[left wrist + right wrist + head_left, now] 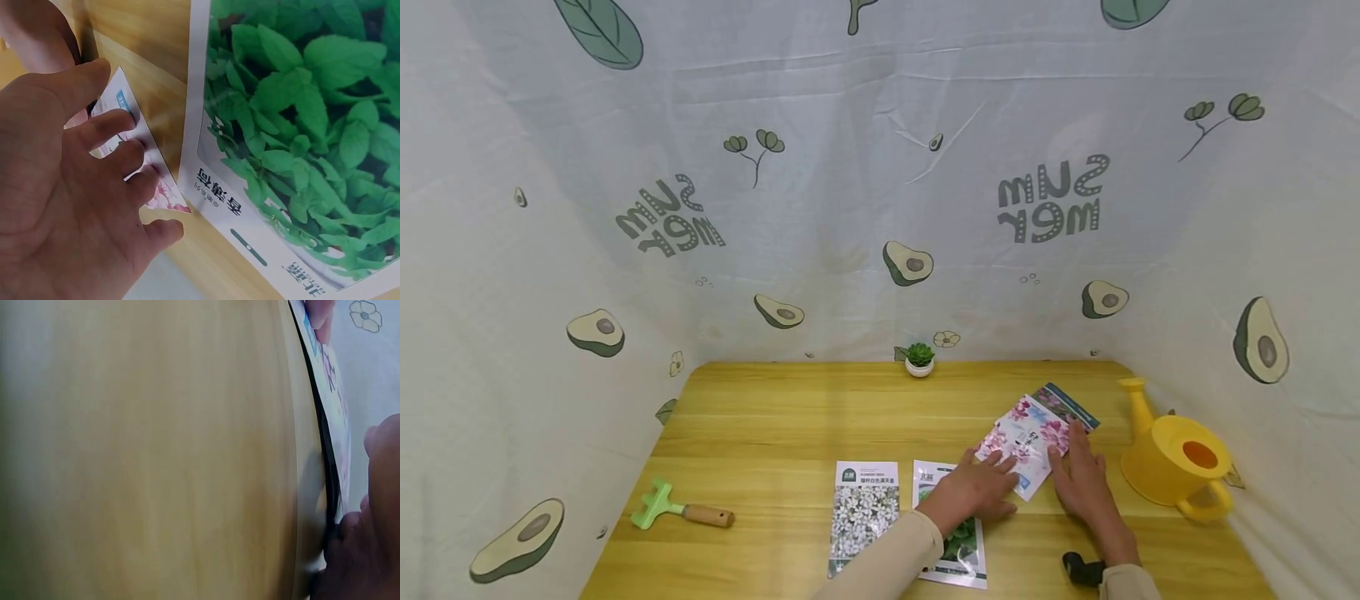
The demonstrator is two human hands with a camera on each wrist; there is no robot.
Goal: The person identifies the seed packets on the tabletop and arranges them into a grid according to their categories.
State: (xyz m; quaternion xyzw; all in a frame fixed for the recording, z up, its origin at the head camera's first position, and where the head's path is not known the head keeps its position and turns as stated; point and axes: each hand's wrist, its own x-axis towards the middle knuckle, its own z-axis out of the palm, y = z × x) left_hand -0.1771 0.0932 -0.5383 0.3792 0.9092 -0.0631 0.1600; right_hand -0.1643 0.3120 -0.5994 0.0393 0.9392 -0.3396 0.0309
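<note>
A seed packet with pink blossoms lies on the right of the table, overlapping a dark-topped packet with purple flowers behind it. My left hand reaches over the near left edge of the pink packet, its fingertips resting on the printed face. In the left wrist view, those fingers are spread and slightly bent. Along the packet's right side lies my right hand, fingers pointing away from me and thumb at the edge. The right wrist view catches the pink packet only edge-on.
A green-leaf packet lies partly under my left arm, beside a white-flower packet. A yellow watering can stands at right. A green hand rake lies at left, and a small potted succulent stands at the back.
</note>
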